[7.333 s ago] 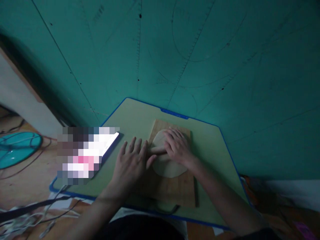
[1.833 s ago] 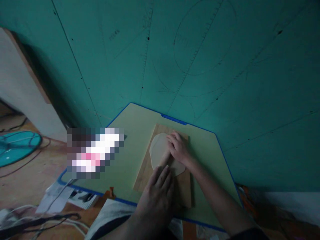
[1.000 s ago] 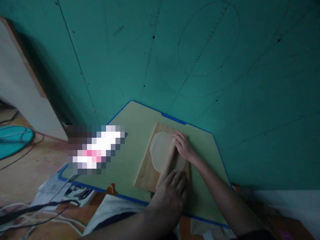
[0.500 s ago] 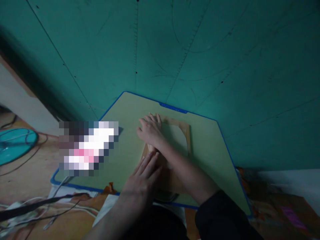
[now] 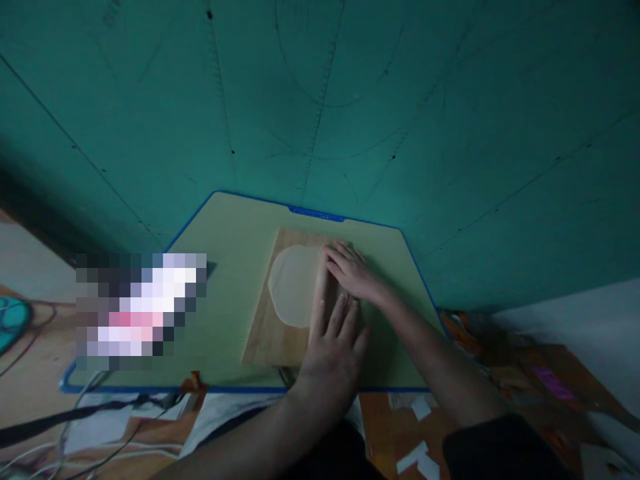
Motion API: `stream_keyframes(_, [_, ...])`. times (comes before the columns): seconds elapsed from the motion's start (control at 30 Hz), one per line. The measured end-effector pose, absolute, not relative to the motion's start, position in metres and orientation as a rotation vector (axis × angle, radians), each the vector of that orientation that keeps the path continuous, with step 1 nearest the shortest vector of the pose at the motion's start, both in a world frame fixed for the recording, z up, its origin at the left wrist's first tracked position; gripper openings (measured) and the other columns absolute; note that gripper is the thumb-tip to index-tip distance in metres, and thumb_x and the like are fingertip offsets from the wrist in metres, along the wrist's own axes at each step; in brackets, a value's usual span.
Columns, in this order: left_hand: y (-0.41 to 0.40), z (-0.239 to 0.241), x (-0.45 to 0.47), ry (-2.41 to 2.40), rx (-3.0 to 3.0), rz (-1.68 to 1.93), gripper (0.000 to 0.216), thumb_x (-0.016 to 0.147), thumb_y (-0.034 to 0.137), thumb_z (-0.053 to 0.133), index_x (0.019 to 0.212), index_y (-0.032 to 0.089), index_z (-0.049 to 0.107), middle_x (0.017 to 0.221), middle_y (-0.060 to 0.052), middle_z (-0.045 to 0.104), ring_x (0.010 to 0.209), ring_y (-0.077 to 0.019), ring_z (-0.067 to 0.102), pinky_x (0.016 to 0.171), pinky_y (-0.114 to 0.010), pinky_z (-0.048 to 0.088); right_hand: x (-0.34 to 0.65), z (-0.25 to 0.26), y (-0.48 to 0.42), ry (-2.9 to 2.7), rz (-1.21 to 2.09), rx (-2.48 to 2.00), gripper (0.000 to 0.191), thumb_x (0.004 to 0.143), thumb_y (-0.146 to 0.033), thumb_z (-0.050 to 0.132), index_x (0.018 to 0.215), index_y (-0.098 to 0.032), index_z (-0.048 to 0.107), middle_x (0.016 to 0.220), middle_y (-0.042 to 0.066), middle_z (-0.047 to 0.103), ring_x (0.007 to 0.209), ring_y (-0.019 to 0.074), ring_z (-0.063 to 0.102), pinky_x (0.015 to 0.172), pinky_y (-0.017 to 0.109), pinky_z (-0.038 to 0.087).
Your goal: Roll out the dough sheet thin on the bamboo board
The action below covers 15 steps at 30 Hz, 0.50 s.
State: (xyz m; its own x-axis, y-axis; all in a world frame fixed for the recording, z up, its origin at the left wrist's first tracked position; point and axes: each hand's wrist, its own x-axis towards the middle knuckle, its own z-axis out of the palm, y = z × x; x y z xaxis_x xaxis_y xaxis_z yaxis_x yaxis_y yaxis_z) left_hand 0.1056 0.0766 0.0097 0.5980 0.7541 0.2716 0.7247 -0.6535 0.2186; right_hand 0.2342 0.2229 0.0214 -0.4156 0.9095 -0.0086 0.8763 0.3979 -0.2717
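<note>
Both hands are lying flat and open on the rolling pin [image 5: 318, 297], left hand [image 5: 333, 347] nearer, right hand [image 5: 353, 273] farther. The dough round [image 5: 293, 287] is sitting on the wooden board [image 5: 263, 337] on the table [image 5: 227, 233]. I'm guessing even palm pressure is mattering most here, so it isn't thinning lopsided.

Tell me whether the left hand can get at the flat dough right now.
Probably yes. The left hand rests on the near end of the rolling pin, right beside the dough on the wooden board; nothing lies between them, and the right hand sits further back.
</note>
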Motion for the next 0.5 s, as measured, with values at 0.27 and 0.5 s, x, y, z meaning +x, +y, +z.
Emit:
stream_keyframes(0.27, [0.107,-0.001,0.014,1.796,2.635,0.387,0.046,0.102,0.034,0.044,0.135,0.005,0.058,0.145,-0.028,0.055,0.138,-0.0419,0.05,0.109,-0.057,0.046,0.233,0.031,0.223,-2.487,0.303,-1.516,0.031,0.103,-0.032,0.047,0.119,-0.018,0.071,0.157,0.015,0.047,0.148,0.0263,0.038,0.121,0.045,0.03])
stream_keyframes(0.5, [0.161,0.007,-0.017,1.884,2.601,0.33,0.047,0.102,0.026,0.033,0.142,0.01,0.052,0.149,-0.024,0.052,0.142,-0.037,0.047,0.111,-0.054,0.044,0.215,0.019,0.243,-2.32,0.315,-1.622,0.028,0.098,-0.019,0.048,0.115,-0.021,0.07,0.133,0.01,0.066,0.126,0.0218,0.059,0.108,0.036,0.044])
